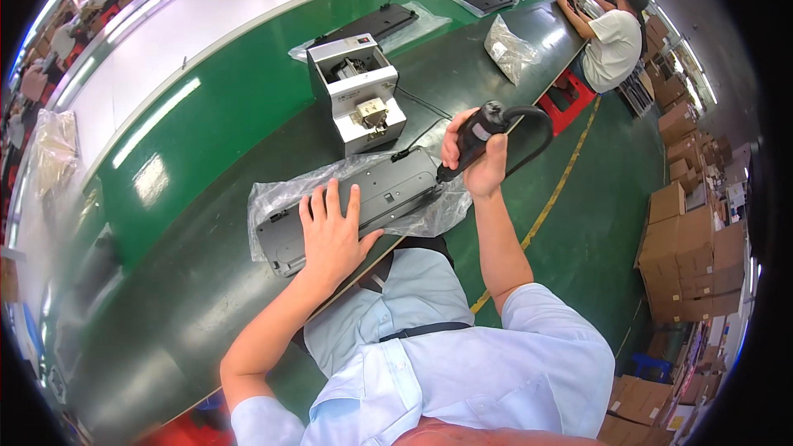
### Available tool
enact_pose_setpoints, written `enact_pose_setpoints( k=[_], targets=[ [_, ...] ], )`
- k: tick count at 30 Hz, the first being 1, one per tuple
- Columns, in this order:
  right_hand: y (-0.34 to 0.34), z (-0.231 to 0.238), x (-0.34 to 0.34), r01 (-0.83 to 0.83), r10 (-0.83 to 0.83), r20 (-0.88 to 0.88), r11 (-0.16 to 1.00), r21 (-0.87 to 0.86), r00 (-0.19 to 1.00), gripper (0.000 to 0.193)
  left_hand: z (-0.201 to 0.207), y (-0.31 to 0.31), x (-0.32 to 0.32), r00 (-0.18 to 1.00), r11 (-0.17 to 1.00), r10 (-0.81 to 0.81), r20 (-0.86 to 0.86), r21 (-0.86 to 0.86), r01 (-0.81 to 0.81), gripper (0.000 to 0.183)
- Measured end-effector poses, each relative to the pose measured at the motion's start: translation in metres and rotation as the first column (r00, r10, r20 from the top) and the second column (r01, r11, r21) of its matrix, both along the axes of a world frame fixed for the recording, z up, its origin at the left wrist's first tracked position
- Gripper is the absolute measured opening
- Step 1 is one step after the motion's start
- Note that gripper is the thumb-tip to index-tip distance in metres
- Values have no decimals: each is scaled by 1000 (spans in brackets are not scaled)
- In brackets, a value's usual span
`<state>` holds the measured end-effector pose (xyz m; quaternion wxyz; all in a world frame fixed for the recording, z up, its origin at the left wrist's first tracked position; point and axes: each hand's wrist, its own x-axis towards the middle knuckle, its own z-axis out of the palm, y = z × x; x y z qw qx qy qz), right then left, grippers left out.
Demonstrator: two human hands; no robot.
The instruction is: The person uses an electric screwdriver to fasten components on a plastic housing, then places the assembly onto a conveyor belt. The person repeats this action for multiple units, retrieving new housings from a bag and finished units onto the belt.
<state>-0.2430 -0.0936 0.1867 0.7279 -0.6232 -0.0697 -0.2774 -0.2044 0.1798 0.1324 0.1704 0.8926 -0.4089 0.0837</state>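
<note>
A dark grey keyboard point(388, 187) lies underside up on a clear plastic bag point(277, 191) near the front edge of the bench. My left hand point(332, 227) rests flat on its left half, fingers spread, holding nothing. My right hand point(477, 153) is wrapped round a black electric screwdriver point(474, 137), which is tilted with its tip down at the keyboard's right end. Whether the tip touches a screw is too small to tell. A thick black cable point(541, 120) loops from the tool's top. Just beyond the keyboard stands a grey and white screw feeder point(353, 92).
Behind the feeder, another keyboard point(363, 26) lies on plastic on the green belt point(239, 58). A bag of small parts point(510, 49) sits farther right. A co-worker point(615, 37) sits by a red stool point(567, 101). Cardboard boxes point(681, 252) are stacked at right.
</note>
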Motion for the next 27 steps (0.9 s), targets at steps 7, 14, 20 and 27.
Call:
enact_pose_setpoints(
  k=[7, 14, 20, 27],
  targets=[
    [52, 32, 90, -76, 35, 339, 991, 108, 940, 78, 8, -43, -7, 998, 1000, 25, -62, 2, -25, 84],
    [57, 23, 102, -61, 35, 257, 994, 93, 966, 72, 15, -9, -14, 998, 998, -62, 13, -25, 62, 79],
    [78, 10, 75, -123, 105, 148, 986, 117, 983, 82, 5, 50, -6, 995, 997, 71, -66, -15, -72, 76],
    [99, -7, 88, -177, 168, 74, 976, 124, 983, 84, -6, 55, -1, 997, 994, 47, -61, -98, -53, 75]
  ],
)
